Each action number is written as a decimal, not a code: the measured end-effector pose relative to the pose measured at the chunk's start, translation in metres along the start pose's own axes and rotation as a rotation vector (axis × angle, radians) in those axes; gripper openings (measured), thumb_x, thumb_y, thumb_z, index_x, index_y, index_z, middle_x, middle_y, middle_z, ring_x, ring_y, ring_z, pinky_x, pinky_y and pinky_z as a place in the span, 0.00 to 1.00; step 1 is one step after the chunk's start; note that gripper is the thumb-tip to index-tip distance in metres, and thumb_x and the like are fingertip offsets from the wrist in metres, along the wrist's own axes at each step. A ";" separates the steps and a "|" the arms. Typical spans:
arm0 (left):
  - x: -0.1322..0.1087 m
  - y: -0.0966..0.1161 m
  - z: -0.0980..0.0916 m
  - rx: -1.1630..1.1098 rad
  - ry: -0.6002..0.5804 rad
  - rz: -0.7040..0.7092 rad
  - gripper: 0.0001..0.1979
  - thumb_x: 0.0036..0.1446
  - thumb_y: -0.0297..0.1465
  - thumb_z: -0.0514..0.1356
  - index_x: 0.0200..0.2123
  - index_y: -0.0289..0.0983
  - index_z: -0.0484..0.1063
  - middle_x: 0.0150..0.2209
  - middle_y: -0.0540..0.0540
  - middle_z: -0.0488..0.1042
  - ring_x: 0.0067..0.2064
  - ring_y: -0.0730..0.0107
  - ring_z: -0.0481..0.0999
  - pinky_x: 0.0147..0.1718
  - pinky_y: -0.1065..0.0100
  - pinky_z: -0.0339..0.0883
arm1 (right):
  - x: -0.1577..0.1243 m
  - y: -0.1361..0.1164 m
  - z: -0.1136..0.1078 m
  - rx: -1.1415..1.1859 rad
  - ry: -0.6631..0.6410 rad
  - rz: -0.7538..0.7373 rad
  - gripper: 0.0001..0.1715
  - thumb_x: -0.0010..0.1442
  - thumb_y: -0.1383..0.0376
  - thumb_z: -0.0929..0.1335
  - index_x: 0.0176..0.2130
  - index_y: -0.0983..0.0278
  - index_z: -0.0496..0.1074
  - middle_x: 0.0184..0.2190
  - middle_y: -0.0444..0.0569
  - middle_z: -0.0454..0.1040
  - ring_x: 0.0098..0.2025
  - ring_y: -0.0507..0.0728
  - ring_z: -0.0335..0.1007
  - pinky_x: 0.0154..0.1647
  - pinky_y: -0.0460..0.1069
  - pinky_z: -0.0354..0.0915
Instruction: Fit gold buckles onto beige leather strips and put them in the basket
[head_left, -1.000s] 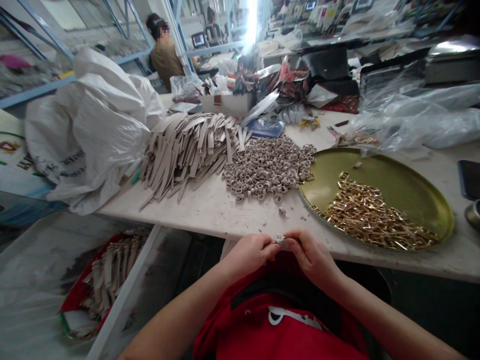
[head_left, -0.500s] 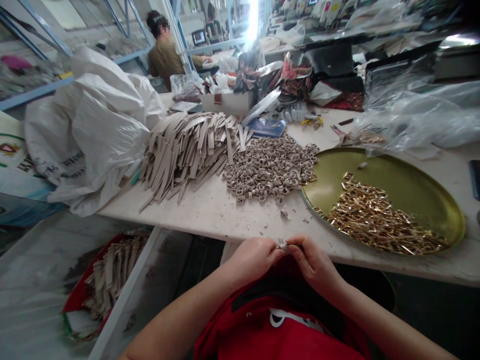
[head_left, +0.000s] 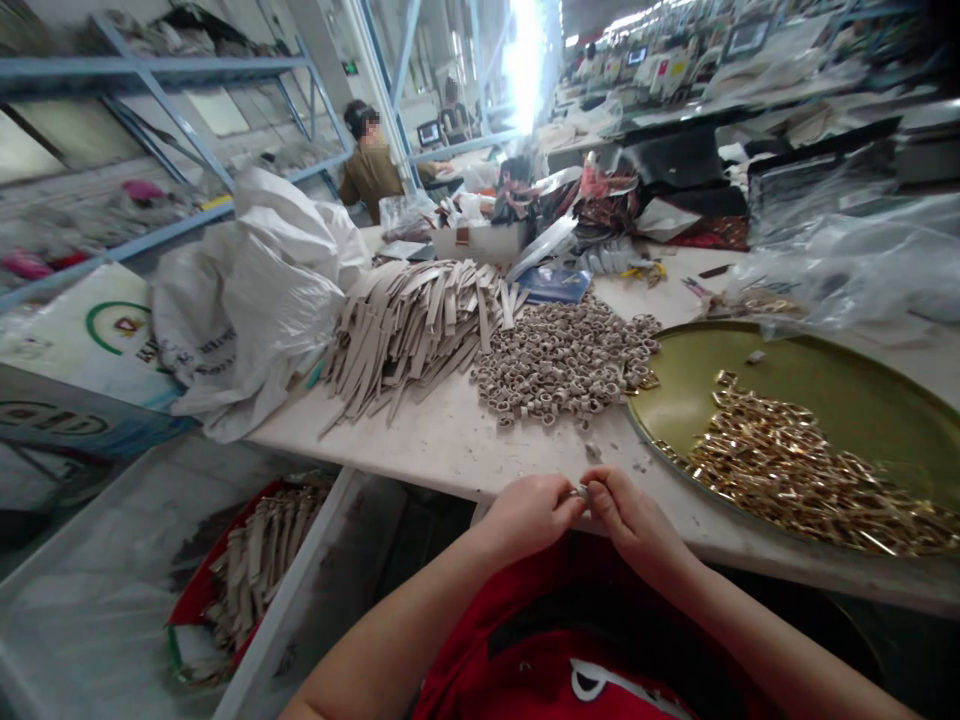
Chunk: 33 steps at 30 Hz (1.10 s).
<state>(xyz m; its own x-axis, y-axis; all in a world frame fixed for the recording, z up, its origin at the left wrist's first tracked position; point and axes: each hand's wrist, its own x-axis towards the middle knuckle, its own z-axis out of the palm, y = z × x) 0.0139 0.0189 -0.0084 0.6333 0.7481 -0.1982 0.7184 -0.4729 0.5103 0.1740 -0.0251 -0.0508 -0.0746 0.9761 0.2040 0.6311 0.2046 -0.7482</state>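
My left hand (head_left: 529,512) and my right hand (head_left: 626,510) meet fingertip to fingertip at the table's front edge, just above my lap. Both are closed in a pinch around a small pale piece (head_left: 580,491), mostly covered by the fingers. Beyond them is a heap of small grey-beige strap loops (head_left: 562,365), with one loose loop (head_left: 592,453) closer to my hands. To the right, a round gold-coloured tray (head_left: 847,385) bears a pile of shiny gold metal buckles (head_left: 810,470). Left of the loops lies a stack of flat grey-beige strips (head_left: 412,325).
A large white sack (head_left: 262,270) stands at the table's left. Below it, a red-lined bag (head_left: 187,590) holds finished-looking straps. At the back are a blue booklet (head_left: 555,284), yellow-handled snips (head_left: 645,272) and clear plastic bags (head_left: 862,270). A co-worker (head_left: 373,170) sits beyond.
The camera view has shifted left and up, so everything appears further right and lower. My hands stay together on the small piece, and my right fingers now cover more of it.
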 end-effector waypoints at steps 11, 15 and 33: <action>0.051 -0.090 -0.067 0.269 0.364 -0.290 0.15 0.62 0.36 0.49 0.37 0.38 0.74 0.39 0.44 0.75 0.41 0.69 0.73 0.41 0.72 0.62 | 0.031 0.040 0.011 -0.500 0.165 -0.247 0.19 0.63 0.56 0.57 0.39 0.63 0.71 0.39 0.56 0.74 0.40 0.64 0.70 0.40 0.56 0.62; 0.081 -0.146 -0.105 0.366 0.438 -0.495 0.14 0.60 0.29 0.50 0.44 0.30 0.69 0.44 0.33 0.72 0.46 0.61 0.71 0.45 0.65 0.61 | 0.029 0.044 0.013 -0.486 0.159 -0.233 0.18 0.62 0.55 0.58 0.39 0.63 0.70 0.39 0.54 0.74 0.40 0.63 0.70 0.41 0.56 0.62; -0.035 -0.027 -0.031 0.273 0.318 -0.186 0.07 0.56 0.27 0.50 0.35 0.38 0.67 0.33 0.46 0.72 0.35 0.68 0.72 0.35 0.71 0.62 | 0.003 -0.008 -0.017 0.437 0.146 0.173 0.22 0.62 0.52 0.56 0.48 0.64 0.60 0.25 0.44 0.68 0.23 0.53 0.62 0.24 0.48 0.61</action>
<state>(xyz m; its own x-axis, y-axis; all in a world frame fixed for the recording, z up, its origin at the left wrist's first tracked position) -0.0371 0.0200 0.0109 0.3969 0.9176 0.0230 0.8881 -0.3903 0.2429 0.1823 -0.0252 -0.0335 0.1310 0.9845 0.1166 0.2395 0.0827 -0.9674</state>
